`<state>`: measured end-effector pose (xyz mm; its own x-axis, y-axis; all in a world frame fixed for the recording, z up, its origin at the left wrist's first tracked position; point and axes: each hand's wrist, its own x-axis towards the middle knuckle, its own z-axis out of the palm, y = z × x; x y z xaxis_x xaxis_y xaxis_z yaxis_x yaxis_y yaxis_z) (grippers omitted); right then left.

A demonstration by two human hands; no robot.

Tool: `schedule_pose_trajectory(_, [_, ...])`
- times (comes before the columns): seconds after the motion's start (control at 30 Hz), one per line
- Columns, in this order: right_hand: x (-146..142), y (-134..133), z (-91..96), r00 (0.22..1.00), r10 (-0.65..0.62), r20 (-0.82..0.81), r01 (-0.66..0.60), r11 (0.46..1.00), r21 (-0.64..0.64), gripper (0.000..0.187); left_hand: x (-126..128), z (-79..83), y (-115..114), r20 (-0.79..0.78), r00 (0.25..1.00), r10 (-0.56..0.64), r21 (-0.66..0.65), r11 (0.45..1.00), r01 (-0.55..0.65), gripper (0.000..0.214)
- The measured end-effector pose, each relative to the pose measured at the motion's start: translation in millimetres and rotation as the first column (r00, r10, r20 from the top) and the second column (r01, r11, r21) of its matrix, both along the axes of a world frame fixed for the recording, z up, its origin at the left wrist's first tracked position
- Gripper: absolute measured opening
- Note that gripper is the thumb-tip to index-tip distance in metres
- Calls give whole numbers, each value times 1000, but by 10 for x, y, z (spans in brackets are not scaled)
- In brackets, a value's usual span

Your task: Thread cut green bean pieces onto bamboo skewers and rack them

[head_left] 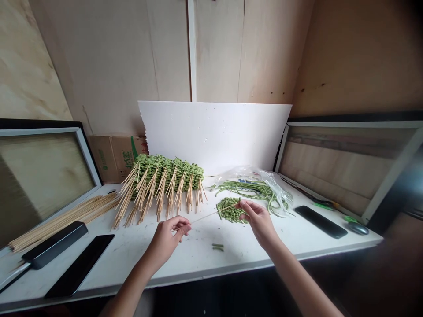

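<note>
Two bare arms (137,277) reach over the table (185,262). The left hand (172,230) pinches a thin stick (205,217), and the right hand (259,219) pinches near its far end (a green bean bit (239,200) is there). Cut beans (231,215) lie just beyond; bean sticks (170,178) are stacked far left.

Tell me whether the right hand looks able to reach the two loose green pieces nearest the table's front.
Probably yes: the two loose green pieces lie close by, uncovered on the white table, though the right hand is occupied at the thin stick.
</note>
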<state>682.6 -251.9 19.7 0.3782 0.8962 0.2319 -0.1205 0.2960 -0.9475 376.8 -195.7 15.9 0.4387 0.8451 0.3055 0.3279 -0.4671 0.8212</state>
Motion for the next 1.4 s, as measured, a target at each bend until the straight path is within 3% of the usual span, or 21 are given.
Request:
schedule_pose_trajectory(0.53, [-169,43,-194,997,-46,-65,50,996,67,26,5,-206,71,-94,995,43,247,969,-19,30])
schedule_pose_trajectory(0.87, [-425,-74,-103,999,20,43,-23,997,78,23,101,-268,-25,-114,992,-53,179,981,73,28])
schedule_pose_trajectory(1.17, [-527,-78,-180,998,41,58,-44,998,53,24,200,-295,-111,-91,995,31,248,969,-8,32])
schedule_pose_trajectory(1.4, [-539,-73,-199,993,87,85,-92,994,51,25,192,-305,-90,-106,994,38,219,976,-14,30])
